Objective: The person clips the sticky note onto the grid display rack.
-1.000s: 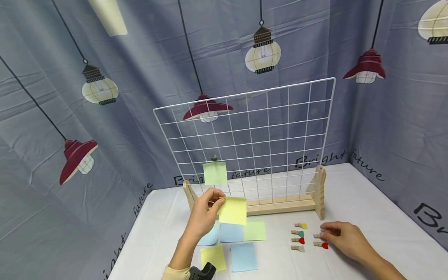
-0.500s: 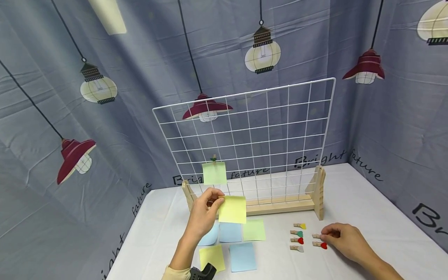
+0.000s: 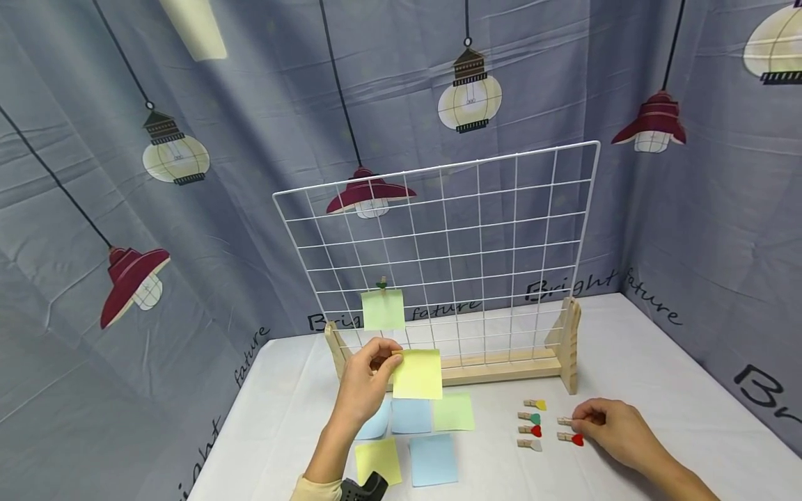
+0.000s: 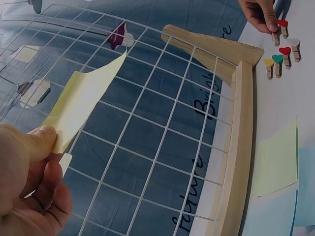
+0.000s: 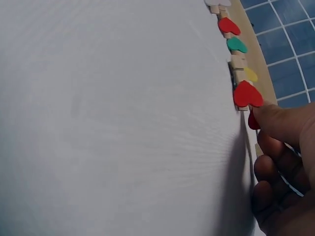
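Observation:
Near the lower left of a white wire grid point(image 3: 477, 161), my left hand point(image 3: 363, 386) pinches a yellow sticky note point(image 3: 418, 374) by its upper left corner. The note hangs in front of the grid, above the table. My right hand point(image 3: 617, 431) is low over the table at the right, thumb and forefinger pinching a small wooden clothespin point(image 3: 564, 421). Its heart is mostly hidden by the fingers; a bit of red shows in the right wrist view. Beside it lies another clothespin with a red heart point(image 5: 247, 94). A green sticky note point(image 3: 383, 311) hangs on the grid under a green-hearted clothespin point(image 3: 383, 284).
Left of my right hand, clothespins with yellow point(image 3: 541, 404), green point(image 3: 535, 418), red point(image 3: 535, 431) and pale point(image 3: 535, 445) hearts lie in a column. Blue point(image 3: 434, 459), green point(image 3: 454, 413) and yellow point(image 3: 379, 461) notes lie before the grid's wooden stand point(image 3: 501, 372).
My right thumb and forefinger, spread around the clothespin a second ago, have come together on it. The left hand and its yellow note have stayed nearly still.

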The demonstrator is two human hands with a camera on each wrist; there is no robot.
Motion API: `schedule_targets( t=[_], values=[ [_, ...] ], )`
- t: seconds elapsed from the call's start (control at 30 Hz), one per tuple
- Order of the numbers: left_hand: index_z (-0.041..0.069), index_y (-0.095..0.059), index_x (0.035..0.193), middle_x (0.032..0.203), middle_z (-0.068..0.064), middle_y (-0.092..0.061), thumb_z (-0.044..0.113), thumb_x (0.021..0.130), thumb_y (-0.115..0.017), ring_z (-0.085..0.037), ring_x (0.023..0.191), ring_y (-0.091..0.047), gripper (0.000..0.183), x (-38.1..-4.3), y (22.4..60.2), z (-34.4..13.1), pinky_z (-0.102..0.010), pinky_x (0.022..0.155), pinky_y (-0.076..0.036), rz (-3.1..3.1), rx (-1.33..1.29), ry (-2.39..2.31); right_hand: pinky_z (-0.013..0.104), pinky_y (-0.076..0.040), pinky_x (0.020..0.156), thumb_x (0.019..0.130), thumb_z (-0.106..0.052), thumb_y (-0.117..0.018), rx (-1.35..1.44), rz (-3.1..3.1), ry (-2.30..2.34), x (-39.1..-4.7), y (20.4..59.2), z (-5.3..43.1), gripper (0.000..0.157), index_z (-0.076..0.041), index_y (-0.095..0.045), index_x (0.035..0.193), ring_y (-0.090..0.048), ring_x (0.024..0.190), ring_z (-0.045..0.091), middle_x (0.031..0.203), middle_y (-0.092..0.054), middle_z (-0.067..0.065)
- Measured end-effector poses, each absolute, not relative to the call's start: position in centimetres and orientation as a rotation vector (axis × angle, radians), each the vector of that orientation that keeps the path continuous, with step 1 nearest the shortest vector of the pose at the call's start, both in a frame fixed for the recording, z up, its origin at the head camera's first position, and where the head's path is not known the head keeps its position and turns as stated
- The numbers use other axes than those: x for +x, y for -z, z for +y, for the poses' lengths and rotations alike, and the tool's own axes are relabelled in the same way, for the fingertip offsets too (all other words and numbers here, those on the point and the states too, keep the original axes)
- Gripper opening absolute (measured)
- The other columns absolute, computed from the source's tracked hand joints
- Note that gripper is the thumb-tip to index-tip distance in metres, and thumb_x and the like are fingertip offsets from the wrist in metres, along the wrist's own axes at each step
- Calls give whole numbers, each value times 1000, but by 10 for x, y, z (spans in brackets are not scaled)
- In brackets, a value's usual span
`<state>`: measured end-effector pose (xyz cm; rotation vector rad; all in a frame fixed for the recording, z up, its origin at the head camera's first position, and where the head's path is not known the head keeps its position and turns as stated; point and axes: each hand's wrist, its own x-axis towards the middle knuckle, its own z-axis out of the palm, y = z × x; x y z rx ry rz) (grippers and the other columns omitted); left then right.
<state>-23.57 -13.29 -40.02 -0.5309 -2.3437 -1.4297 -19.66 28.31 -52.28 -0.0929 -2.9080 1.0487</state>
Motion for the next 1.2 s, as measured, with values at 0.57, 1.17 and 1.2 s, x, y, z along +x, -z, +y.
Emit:
schedule_targets(
  t=[0.57,1.17,1.2],
  values=[
    [21,-76,104,93,4,-74,18,96,-73,-9,80,-65,9,-238,396,-127,-24,73,-54,-2334,-491,1448,25,-55,71,94,-13,-75,42,-2727,-1006,-200,488,274,7,-16,-70,97,-68,89,15,99,-75,2],
    [19,-77,103,91,3,-75,17,97,-72,-7,76,-62,8,-240,397,-117,-23,69,-52,-2325,-501,1435,23,-53,62,92,-11,-76,110,-2670,-1040,-208,446,251,26,-6,-71,117,-70,87,19,96,-75,3],
    [19,-77,103,91,4,-75,18,97,-72,-7,76,-63,8,-240,397,-116,-23,69,-52,-2326,-502,1432,23,-53,62,93,-12,-76,109,-2663,-1041,-208,444,250,24,-7,-72,116,-69,87,18,96,-76,3]
  ],
)
